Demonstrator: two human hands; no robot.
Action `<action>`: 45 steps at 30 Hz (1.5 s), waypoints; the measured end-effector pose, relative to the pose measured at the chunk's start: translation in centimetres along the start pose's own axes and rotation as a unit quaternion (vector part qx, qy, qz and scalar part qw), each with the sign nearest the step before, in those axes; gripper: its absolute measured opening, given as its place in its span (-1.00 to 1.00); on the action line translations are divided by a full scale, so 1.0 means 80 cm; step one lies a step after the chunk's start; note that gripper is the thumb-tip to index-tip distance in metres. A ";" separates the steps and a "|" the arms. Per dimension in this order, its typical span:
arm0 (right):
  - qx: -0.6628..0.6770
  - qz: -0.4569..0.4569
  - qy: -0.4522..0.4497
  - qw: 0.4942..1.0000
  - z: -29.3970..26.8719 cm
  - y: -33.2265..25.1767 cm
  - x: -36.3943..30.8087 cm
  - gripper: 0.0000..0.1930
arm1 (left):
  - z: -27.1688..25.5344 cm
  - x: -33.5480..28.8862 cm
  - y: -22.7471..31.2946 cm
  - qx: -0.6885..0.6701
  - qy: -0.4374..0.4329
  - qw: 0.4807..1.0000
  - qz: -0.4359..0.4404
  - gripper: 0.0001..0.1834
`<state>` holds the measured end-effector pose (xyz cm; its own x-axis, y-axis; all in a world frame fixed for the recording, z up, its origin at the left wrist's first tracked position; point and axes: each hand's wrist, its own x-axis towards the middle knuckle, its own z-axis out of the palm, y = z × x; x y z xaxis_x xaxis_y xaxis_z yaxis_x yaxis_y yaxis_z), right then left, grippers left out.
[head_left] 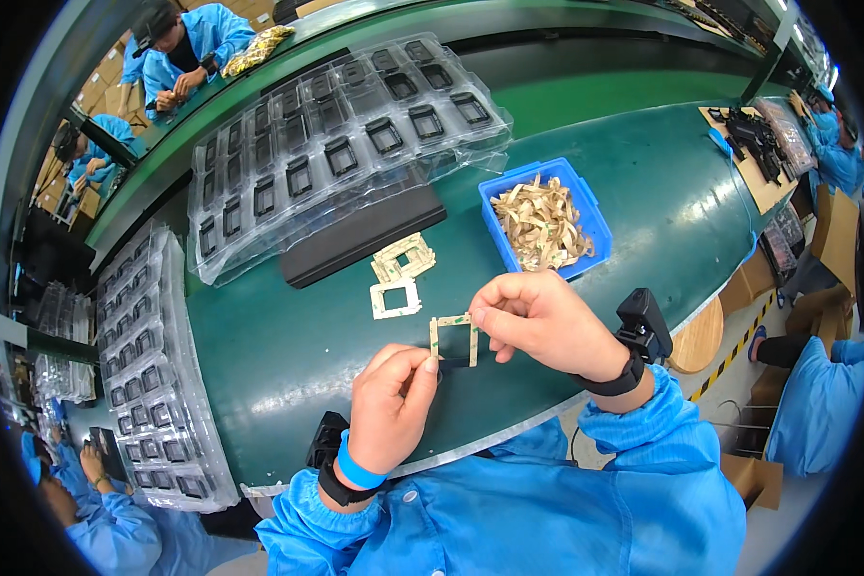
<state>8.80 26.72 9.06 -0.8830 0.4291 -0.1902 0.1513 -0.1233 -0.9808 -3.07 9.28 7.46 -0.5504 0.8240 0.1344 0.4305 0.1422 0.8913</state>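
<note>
Between my two hands is a small rectangular frame (454, 321) faced with beige adhesive backing strips that carry green marks. My left hand (389, 396) pinches its lower left corner between thumb and fingers. At the upper right corner, the thumb and forefinger of my right hand (540, 322) are pressed together on the frame's edge; whether they have a strip end is too small to tell. Just beyond lie a white frame-shaped sheet (414, 296) and a beige stack of similar frame sheets (386, 266). A blue bin (600, 228) full of curled beige strips (544, 223) stands near my right hand.
Clear plastic trays of black frames (298, 178) rest at the back, above a flat black box (355, 238). Another such tray (142, 370) lies at the left. Black parts on cardboard (754, 144) sit at the far right. People in blue smocks work around the green table (278, 384).
</note>
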 end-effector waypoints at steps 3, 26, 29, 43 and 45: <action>-0.061 -0.035 0.052 0.996 0.006 0.005 -0.004 -0.86 | 0.009 0.003 0.009 0.004 0.054 0.998 -0.011 -0.92; -0.350 -0.374 0.231 0.827 0.016 0.038 -0.025 -0.82 | 0.043 0.039 0.021 -0.164 -0.018 0.985 -0.050 -0.92; -0.282 -0.330 0.253 0.865 0.009 0.038 -0.029 -0.89 | 0.050 0.045 0.024 -0.164 -0.033 0.985 -0.039 -0.93; -0.099 -0.245 0.420 0.868 -0.065 0.019 -0.065 -0.96 | 0.092 0.122 0.020 -0.067 -0.045 0.994 -0.076 -0.82; -0.100 -0.238 0.423 0.869 -0.065 0.020 -0.068 -0.96 | 0.097 0.127 0.011 -0.065 -0.044 0.994 -0.072 -0.81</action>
<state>16.14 28.86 8.32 -0.2375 0.9034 0.3570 0.0071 0.3691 -0.9293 -2.72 22.07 6.27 -0.5320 0.8462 -0.0315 0.2531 0.1944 0.9477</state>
